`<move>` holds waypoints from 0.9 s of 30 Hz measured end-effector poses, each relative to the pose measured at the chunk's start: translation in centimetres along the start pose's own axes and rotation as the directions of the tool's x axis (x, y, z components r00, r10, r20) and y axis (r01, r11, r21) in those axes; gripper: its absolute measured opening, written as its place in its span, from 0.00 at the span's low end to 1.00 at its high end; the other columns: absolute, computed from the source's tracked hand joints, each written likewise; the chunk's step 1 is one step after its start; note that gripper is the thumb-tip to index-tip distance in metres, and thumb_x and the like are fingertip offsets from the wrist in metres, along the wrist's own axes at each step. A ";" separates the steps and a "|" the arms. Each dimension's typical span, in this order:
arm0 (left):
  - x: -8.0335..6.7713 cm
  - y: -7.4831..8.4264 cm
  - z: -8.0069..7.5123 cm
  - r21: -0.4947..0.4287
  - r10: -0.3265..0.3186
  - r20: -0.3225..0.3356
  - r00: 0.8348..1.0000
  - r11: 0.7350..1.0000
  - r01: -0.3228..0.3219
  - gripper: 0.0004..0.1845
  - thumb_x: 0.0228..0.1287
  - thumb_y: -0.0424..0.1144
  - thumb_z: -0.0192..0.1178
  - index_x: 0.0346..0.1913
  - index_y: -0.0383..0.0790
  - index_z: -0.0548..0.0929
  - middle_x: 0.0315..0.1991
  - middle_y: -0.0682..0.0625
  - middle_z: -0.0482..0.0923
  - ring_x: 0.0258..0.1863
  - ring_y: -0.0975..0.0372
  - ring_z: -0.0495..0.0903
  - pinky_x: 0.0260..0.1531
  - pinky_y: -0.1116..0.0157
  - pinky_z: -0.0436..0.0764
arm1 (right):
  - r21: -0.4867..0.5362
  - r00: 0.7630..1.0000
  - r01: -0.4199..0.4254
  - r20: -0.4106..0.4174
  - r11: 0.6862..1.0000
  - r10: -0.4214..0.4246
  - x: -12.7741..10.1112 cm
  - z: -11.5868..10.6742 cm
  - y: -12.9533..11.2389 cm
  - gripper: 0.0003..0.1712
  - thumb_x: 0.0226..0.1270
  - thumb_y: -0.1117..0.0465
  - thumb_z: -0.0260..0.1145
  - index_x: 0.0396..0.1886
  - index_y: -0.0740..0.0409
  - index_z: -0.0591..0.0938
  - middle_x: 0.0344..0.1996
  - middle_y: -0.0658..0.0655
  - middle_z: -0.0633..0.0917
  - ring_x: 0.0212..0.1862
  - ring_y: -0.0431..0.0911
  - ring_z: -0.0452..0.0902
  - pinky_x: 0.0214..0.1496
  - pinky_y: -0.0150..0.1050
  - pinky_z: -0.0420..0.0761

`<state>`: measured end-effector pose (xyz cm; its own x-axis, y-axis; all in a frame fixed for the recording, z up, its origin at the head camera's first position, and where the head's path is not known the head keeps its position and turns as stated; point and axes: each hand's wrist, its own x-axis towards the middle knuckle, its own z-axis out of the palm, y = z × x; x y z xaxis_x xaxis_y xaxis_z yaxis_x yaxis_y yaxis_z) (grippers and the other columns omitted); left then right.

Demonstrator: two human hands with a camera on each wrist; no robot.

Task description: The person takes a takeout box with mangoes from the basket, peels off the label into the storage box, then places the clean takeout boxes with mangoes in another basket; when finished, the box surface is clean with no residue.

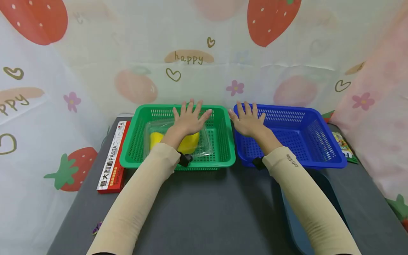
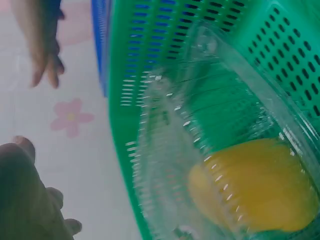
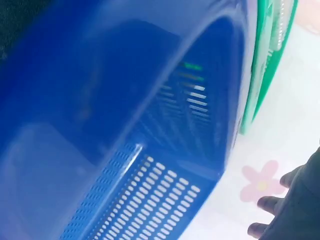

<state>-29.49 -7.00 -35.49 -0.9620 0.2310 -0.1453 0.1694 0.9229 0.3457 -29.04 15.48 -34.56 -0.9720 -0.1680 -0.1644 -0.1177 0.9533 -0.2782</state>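
My left hand [image 1: 188, 122] is spread with straight fingers above the green basket [image 1: 224, 164], holding nothing. Beneath it in the basket lies a clear plastic clamshell box [image 2: 175, 140] with yellow, rounded things [image 2: 260, 185] in it; the left forearm hides part of them in the head view. My right hand [image 1: 248, 122], also spread and holding nothing, is over the left end of the blue basket [image 1: 318, 164]. The two baskets stand side by side, the green one on the left.
A red and white pasta box [image 1: 111, 159] lies left of the green basket. Right of the blue basket is a colourful packet [image 1: 345, 147]. A dark blue tray [image 1: 298, 219] lies partly under the right forearm. A small purple item [image 1: 97, 228] sits near the left table edge.
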 end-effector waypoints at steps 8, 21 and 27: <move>-7.4 -3.7 -1.9 -0.039 0.016 -0.180 0.984 0.999 -0.024 0.40 0.71 0.65 0.38 0.77 0.56 0.38 0.77 0.43 0.34 0.75 0.44 0.31 0.66 0.36 0.34 | 0.034 0.993 0.115 -0.003 0.993 -0.115 -0.9 0.5 -1.4 0.42 0.71 0.31 0.28 0.78 0.45 0.38 0.76 0.60 0.43 0.75 0.60 0.28 0.67 0.71 0.39; -16.2 -13.5 4.1 -0.113 -0.089 -0.379 0.921 0.992 0.049 0.51 0.62 0.66 0.53 0.77 0.47 0.40 0.75 0.35 0.40 0.71 0.37 0.45 0.58 0.30 0.53 | 0.130 0.952 0.275 0.097 0.952 -0.289 -2.3 2.9 -5.7 0.36 0.75 0.41 0.47 0.75 0.51 0.56 0.72 0.63 0.59 0.70 0.58 0.58 0.66 0.57 0.64; -16.5 -14.7 5.3 -0.256 -0.184 -0.411 0.893 0.963 0.081 0.48 0.64 0.64 0.53 0.77 0.48 0.43 0.75 0.34 0.38 0.70 0.35 0.44 0.56 0.29 0.55 | 0.256 0.957 0.198 0.158 0.946 -0.243 -1.8 4.2 -6.6 0.35 0.75 0.43 0.48 0.75 0.52 0.56 0.72 0.62 0.61 0.72 0.57 0.56 0.68 0.57 0.62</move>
<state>-14.94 -22.78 -43.12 -0.9782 -0.0901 0.1873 0.0307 0.8287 0.5589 -25.65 8.44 -36.42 -0.8696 -0.4321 -0.2391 -0.2516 0.8043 -0.5383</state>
